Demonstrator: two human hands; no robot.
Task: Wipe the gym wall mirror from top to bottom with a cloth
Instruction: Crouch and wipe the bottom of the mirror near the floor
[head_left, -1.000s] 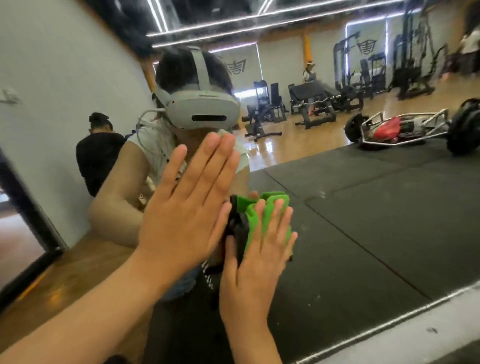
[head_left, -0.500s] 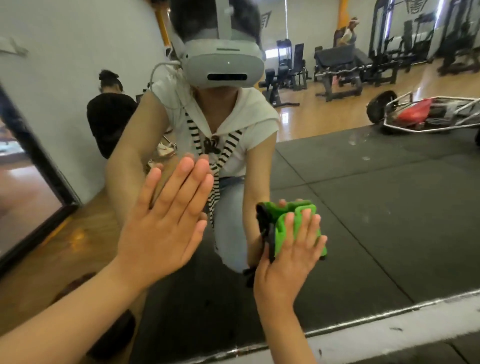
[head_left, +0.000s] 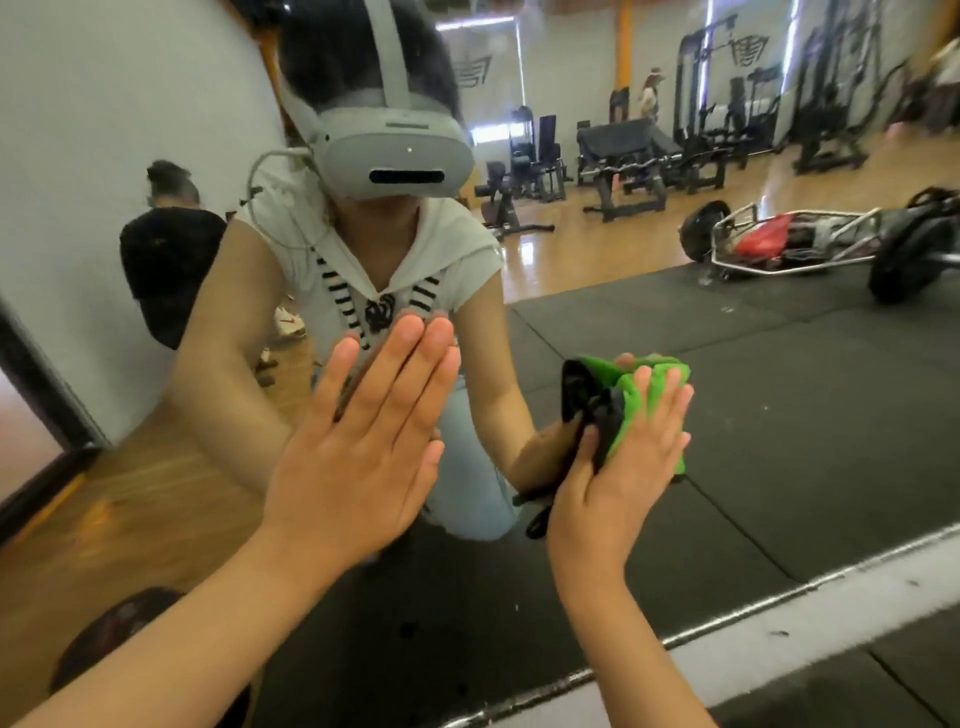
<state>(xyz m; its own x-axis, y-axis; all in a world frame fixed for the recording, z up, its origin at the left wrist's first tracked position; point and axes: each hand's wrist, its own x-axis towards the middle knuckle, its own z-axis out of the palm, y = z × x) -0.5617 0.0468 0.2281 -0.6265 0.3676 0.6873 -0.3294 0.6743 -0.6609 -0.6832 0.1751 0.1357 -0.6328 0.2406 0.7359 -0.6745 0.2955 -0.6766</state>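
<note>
The green cloth (head_left: 623, 422) lies bunched flat against the wall mirror (head_left: 810, 415), low on the glass. The right hand (head_left: 618, 483) covers it, palm forward and fingers straight and close together, pressing it to the glass rather than pinching it. Left of the cloth and a little higher, well apart from it, the left hand (head_left: 358, 452) rests flat on the mirror, empty, its fingers straight and side by side. Below the cloth, near it, runs the mirror's bottom edge (head_left: 779, 597).

With only that narrow band of glass left beneath the cloth, this downward pass looks nearly finished. A few pale specks (head_left: 724, 310) show above and to the right of the cloth, so that stretch probably needs its own pass. Whether the glass above the cloth is clean cannot be told.
</note>
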